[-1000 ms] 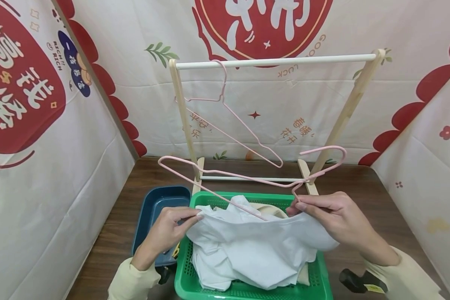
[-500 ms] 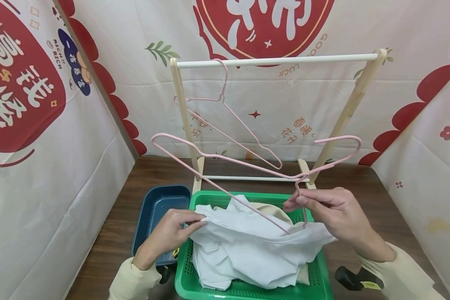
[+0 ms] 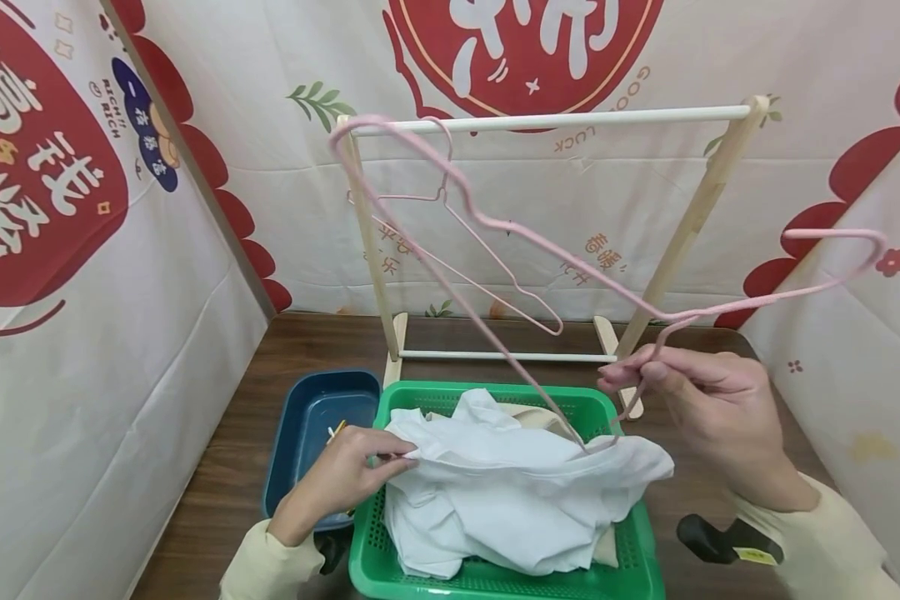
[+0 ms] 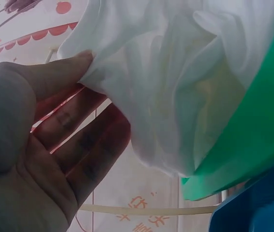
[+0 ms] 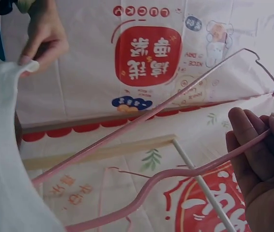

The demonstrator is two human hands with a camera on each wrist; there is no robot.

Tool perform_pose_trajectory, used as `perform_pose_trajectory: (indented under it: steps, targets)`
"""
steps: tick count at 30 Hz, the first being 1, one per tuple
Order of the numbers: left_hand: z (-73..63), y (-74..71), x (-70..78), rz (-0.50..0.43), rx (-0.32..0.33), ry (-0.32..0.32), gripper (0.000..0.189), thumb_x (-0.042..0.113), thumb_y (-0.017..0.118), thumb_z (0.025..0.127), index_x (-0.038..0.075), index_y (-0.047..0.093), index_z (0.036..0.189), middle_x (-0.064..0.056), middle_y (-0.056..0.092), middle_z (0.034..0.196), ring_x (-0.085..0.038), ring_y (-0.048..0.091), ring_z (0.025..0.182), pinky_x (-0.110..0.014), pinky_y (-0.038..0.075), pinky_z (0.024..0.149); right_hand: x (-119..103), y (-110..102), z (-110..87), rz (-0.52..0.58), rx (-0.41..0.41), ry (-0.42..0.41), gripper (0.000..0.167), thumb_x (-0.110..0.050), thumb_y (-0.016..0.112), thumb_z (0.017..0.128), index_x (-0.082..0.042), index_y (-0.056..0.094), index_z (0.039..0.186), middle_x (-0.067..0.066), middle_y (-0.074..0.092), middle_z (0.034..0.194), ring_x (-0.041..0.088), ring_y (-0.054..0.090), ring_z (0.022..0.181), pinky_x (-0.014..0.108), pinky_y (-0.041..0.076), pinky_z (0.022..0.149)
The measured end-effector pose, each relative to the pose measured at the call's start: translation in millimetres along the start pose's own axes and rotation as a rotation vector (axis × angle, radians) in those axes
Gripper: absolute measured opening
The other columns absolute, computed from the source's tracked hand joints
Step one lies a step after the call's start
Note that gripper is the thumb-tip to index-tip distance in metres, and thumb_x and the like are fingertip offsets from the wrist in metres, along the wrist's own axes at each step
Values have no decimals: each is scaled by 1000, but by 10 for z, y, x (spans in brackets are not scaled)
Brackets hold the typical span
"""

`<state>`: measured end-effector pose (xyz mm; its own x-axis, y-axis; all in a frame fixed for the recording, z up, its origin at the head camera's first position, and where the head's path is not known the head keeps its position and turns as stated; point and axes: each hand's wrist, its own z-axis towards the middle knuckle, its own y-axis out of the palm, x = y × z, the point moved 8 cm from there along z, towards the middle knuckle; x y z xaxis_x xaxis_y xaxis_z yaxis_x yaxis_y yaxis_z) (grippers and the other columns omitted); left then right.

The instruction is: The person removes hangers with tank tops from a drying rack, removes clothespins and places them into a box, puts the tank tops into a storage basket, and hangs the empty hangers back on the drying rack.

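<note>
My left hand (image 3: 345,473) pinches the edge of a white garment (image 3: 502,517) between thumb and fingers. The garment lies heaped in a green basket (image 3: 367,546), its opening spread upward. A pink clothes hanger (image 3: 506,226) slants above it, and my right hand (image 3: 727,412) pinches its right shoulder. The hanger's lower end dips into the garment's opening, where cloth hides it; its hook points right. In the right wrist view, the hanger (image 5: 151,186) passes between thumb and fingers. The left wrist view shows thumb and fingertips on the cloth (image 4: 151,87).
Behind the basket stands a wooden rack (image 3: 693,217) with a white rail (image 3: 600,119). Another pink hanger (image 3: 446,175) hangs from it at left. A blue tray (image 3: 333,408) sits beside the basket. Beige cloth (image 3: 536,419) shows under the garment, and a black handle (image 3: 708,537) lies at right.
My right hand has moved right and slightly up with the hanger, whose free end has risen toward the rail. My left hand still holds the garment's edge, slightly lower.
</note>
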<state>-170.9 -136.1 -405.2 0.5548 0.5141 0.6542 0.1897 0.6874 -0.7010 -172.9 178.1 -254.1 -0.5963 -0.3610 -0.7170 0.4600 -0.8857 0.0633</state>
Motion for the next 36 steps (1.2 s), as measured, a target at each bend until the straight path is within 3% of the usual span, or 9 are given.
perform_pose_trajectory:
  steps: [6,12,24,32,36]
  targets:
    - [-25,74,-6,12,-53,-3,17,17,76,88,13,79,104,2,76,98,-6,70,89,-26,58,74,-133,-167,6,169,71,-15,21,25,41,93,33,52,110,34,68,103,38,71,96,39,52,92]
    - [-51,114,15,51,-69,30,17,16,78,85,15,79,102,4,76,97,-6,70,90,-26,57,75,-266,-284,-5,221,86,-80,23,25,39,93,35,49,111,38,66,104,42,70,97,41,51,95]
    - [-51,149,13,97,-117,-6,19,19,79,85,16,78,104,6,76,100,-6,70,92,-26,57,79,-405,-622,-129,27,190,-37,25,28,40,91,36,47,113,35,68,101,38,71,96,36,52,95]
    - [-56,134,36,107,-122,-15,20,21,78,86,16,78,106,6,75,101,-7,70,94,-29,57,82,-409,-793,-203,-23,209,9,26,28,39,91,35,46,115,33,69,102,36,72,95,32,51,96]
    - [-57,126,48,117,-129,-21,21,23,78,87,17,77,107,6,75,102,-8,70,95,-29,57,83,-412,-851,-245,-135,224,56,23,27,41,92,34,49,112,28,71,99,31,72,97,26,52,93]
